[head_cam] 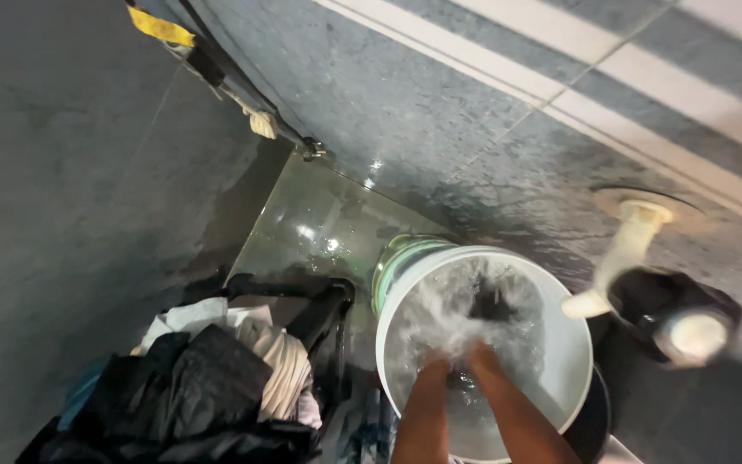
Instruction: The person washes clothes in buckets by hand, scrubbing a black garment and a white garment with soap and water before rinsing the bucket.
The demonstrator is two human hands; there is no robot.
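Down in the white bucket (570,344) both forearms plunge into churning water, the left hand (440,361) and right hand (481,354) close together around a dark cloth (493,302) near the far wall. Foam hides the fingers, so I cannot tell their grip. Keeping the scrubbing low would spare the wet floor (319,223). Left of the bucket sits a heap of laundry (216,369).

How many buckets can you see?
2. A white bucket full of splashing water holds both hands. A green-rimmed one sits just behind it, mostly hidden. More could be hidden.
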